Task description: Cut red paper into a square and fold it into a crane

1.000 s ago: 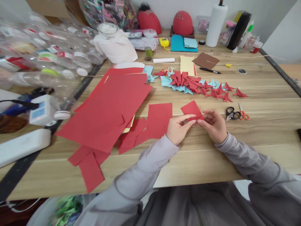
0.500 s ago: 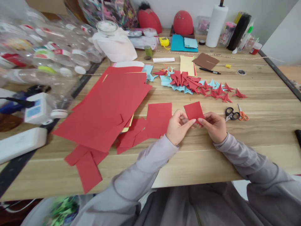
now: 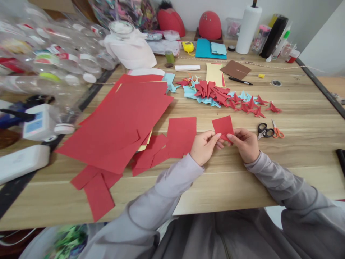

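Note:
Between my hands is a small red paper square (image 3: 223,125), held a little above the table. My left hand (image 3: 204,145) pinches its lower left edge between thumb and fingers. At the lower right corner, my right hand (image 3: 246,144) grips it the same way. To the left of my left hand lies a larger red paper piece (image 3: 182,135), beside some overlapping red scraps (image 3: 151,153). Beyond the square, folded red paper cranes (image 3: 208,90) sit in a cluster with light blue ones (image 3: 190,92).
A stack of large red sheets (image 3: 121,122) covers the left of the table. Black scissors (image 3: 265,131) and orange scissors (image 3: 277,132) lie right of my right hand. Many plastic bottles (image 3: 64,61) crowd the far left. A black pen (image 3: 240,81) rests beside brown paper (image 3: 236,70).
Both hands keep hold of the red paper square. It has shifted very slightly right, and my left thumb has moved a little along its lower edge.

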The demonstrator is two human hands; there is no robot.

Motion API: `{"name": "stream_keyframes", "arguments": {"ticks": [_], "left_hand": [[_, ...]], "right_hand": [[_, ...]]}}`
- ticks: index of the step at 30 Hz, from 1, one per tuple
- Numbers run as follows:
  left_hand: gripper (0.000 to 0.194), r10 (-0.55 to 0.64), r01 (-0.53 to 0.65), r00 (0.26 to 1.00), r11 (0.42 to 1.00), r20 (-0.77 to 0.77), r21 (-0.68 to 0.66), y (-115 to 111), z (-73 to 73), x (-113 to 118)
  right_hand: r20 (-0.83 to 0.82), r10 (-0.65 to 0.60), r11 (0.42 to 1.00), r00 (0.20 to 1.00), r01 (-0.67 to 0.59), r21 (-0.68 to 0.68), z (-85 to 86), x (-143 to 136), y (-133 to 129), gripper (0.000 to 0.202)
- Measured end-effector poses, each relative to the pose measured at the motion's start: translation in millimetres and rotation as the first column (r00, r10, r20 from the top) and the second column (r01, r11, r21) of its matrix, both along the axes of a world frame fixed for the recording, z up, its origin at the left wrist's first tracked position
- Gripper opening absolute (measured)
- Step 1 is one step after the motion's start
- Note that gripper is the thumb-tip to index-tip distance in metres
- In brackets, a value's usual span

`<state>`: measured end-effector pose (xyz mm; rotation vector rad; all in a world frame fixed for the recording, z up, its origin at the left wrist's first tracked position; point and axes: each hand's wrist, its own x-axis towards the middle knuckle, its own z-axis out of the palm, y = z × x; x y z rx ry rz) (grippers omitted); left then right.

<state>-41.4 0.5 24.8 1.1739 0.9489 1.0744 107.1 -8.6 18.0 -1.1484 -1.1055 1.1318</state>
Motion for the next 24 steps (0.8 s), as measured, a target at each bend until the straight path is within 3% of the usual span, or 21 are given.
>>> {"name": "stream_keyframes", "arguments": {"ticks": [6, 12, 21, 24], "left_hand": [[0.028, -0.008, 0.008, 1.0, 1.0, 0.015, 0.007, 0.0, 0.9, 0.0], [0.027, -0.061, 0.068, 0.995, 0.994, 0.077, -0.082, 0.3, 2.7, 0.6], [0.03, 0.01, 0.015, 0.99, 0.983, 0.138, -0.181, 2.0, -5.0, 0.3], [0.025, 0.093, -0.073, 0.978, 0.991, 0.184, -0.114, 2.3, -4.1, 0.9]], "right_hand": [[-0.042, 0.002, 1.0, 0.999, -0.002, -0.006, -0.7, 0.0, -0.3, 0.023], [-0.051, 0.0, 1.0, 0.999, 0.0, 0.006, -1.2, 0.5, 1.2, 0.024], [-0.033, 0.02, 1.0, 0.999, -0.021, -0.019, -1.3, 0.3, 0.6, 0.025], [-0.03, 0.01, 1.0, 0.999, -0.01, -0.004, -1.2, 0.5, 0.8, 0.025]]}}
